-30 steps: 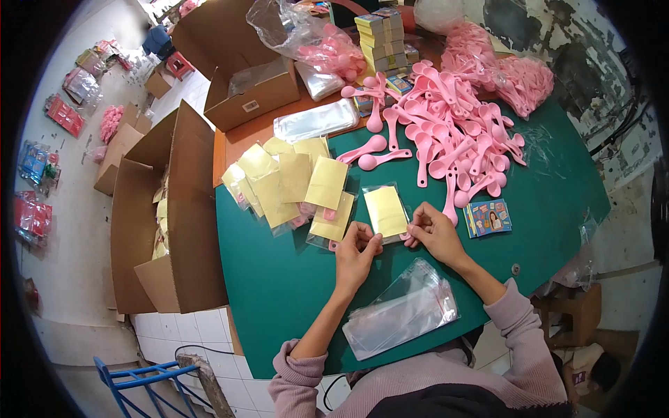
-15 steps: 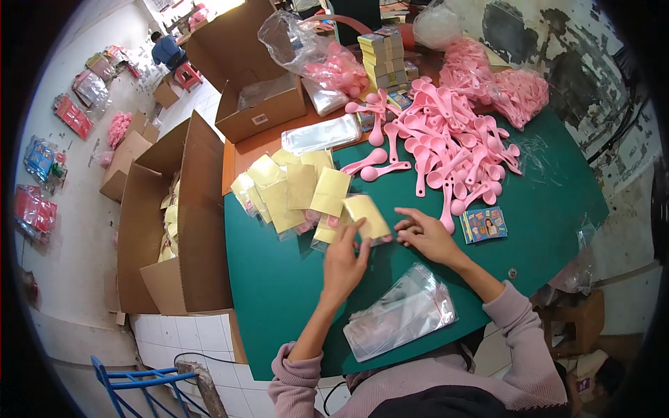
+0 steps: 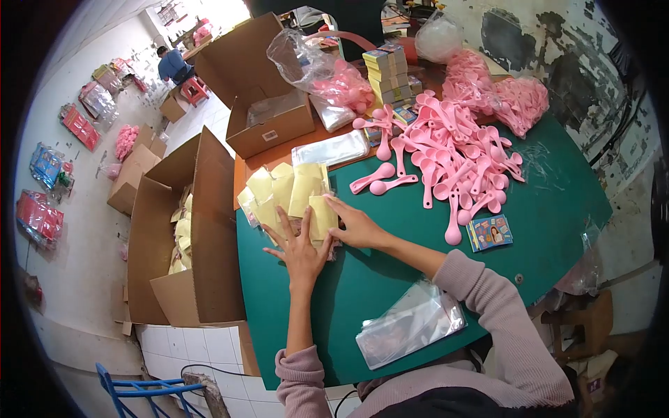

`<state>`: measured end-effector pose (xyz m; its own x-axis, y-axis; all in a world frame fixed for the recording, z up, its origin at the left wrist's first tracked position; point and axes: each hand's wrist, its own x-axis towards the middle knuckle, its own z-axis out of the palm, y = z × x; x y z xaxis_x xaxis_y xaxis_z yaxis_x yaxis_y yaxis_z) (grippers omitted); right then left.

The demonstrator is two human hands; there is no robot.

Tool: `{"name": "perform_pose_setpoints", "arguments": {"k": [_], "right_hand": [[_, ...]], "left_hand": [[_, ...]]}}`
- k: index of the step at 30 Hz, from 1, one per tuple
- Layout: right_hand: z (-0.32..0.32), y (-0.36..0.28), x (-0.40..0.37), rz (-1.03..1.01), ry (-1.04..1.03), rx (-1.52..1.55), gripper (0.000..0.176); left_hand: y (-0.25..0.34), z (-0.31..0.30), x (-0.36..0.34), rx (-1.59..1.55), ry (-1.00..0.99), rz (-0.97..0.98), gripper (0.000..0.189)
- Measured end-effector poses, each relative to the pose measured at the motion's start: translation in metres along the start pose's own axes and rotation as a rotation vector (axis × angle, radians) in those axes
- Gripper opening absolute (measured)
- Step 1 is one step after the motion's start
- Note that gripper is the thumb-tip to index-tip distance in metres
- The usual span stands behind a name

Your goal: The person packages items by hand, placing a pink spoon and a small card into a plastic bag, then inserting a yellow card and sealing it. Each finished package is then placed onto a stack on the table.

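1. Centre: the left hand [image 3: 301,254] and right hand [image 3: 357,226] partly cover the yellow-card packets [image 3: 304,191], whose overlap hides the undermost ones.
2. Left: the walls of the tall carton [image 3: 217,240] conceal its bottom.
3. Upper left: the seated person's [image 3: 173,66] handwork is too small to tell.
4. Lower left: the bottom edge cuts off the blue metal frame [image 3: 146,386].

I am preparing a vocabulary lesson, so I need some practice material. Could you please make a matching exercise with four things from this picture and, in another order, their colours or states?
1. table
2. yellow packets on the table
3. loose spoons
4. large box beside the table

A. pink, piled up
B. brown, open
C. green
D. touched by left hand and right hand

Pairs: 1-C, 2-D, 3-A, 4-B
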<state>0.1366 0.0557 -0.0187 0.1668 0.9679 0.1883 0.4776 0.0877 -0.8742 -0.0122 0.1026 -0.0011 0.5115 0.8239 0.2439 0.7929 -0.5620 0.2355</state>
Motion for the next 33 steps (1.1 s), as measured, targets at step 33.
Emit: {"name": "perform_pose_setpoints", "arguments": {"k": [33], "right_hand": [[-0.135,-0.027,-0.11,0.196,-0.087,0.268,0.008]], "left_hand": [[0.069,0.006,-0.065,-1.042,-0.586,0.134,0.013]]}}
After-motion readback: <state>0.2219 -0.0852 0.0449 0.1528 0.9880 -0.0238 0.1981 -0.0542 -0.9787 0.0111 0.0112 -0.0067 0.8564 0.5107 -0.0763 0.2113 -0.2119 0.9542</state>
